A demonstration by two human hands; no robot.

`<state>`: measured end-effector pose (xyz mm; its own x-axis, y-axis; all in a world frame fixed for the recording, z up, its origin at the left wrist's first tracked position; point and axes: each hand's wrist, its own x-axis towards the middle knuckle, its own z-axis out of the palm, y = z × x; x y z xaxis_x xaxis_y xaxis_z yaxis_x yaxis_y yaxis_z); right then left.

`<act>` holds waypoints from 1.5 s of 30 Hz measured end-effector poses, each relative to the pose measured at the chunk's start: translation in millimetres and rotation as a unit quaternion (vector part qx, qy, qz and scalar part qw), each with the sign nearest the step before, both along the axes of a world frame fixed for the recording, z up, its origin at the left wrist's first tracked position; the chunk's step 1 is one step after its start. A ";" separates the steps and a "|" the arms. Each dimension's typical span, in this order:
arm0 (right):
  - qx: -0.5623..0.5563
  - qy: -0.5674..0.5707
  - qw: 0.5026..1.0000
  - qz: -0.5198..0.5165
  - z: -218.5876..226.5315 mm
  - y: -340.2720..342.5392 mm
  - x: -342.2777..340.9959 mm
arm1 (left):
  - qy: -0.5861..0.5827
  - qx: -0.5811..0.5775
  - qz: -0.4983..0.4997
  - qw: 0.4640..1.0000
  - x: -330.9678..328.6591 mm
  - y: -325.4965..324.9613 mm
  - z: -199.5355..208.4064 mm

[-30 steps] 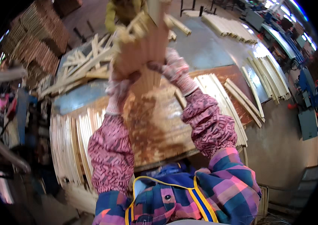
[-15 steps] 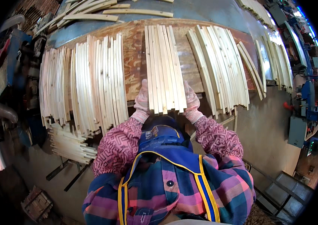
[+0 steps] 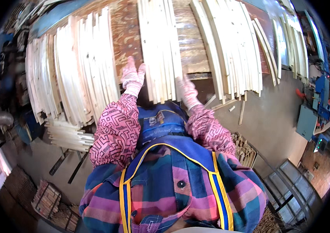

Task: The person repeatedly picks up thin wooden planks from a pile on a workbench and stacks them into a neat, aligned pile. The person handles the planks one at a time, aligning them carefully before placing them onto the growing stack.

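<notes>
A middle bundle of pale wooden strips (image 3: 159,50) lies lengthwise in front of me, its near ends jutting over the table edge. My left hand (image 3: 133,75), in a pinkish knit glove, is at the bundle's left side with fingers spread and nothing in them; a fingertip comes close to the wood. Against the right side, near the strips' close ends, is my gloved right hand (image 3: 188,91). Its fingers stretch forward, somewhat blurred, and whether they touch the wood I cannot tell.
A wide row of strips (image 3: 83,66) covers the left of the wooden tabletop (image 3: 126,39). Another group (image 3: 235,50) lies on the right, with a couple of loose strips (image 3: 266,52) beyond. Lower left, more strips (image 3: 69,134) rest on a stand. A grey box (image 3: 307,123) stands far right.
My left hand has come away from the bundle's side and its fingers have spread. My right hand has shifted slightly toward the near ends. The whole view has tilted, bringing the table higher.
</notes>
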<state>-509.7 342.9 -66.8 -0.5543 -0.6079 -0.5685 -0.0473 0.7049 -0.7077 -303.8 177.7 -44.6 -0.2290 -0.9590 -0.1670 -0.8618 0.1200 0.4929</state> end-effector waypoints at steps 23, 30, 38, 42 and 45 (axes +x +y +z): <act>0.176 0.272 0.919 0.225 168.7 -18.4 -53.4 | -0.129 0.367 -0.150 0.909 -156.5 17.3 73.4; 0.150 0.437 0.849 0.257 112.7 -77.1 -24.1 | 0.029 0.363 -0.229 0.903 -102.3 84.5 41.8; 0.109 0.465 0.844 0.242 86.2 -82.4 6.2 | -0.009 0.389 -0.155 0.908 -20.3 95.0 55.8; 0.210 0.367 0.879 0.222 120.9 -88.4 -0.7 | 0.022 0.375 -0.126 0.918 5.0 92.1 62.4; 0.244 0.374 0.871 0.204 125.0 -102.4 6.2 | 0.024 0.351 -0.098 0.931 29.3 94.5 59.0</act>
<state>-503.5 240.5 58.2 -0.6749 -0.6281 -0.3873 -0.6837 0.7297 0.0080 -274.4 272.2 14.4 -0.4114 -0.5556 -0.7225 -0.8326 -0.0935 0.5460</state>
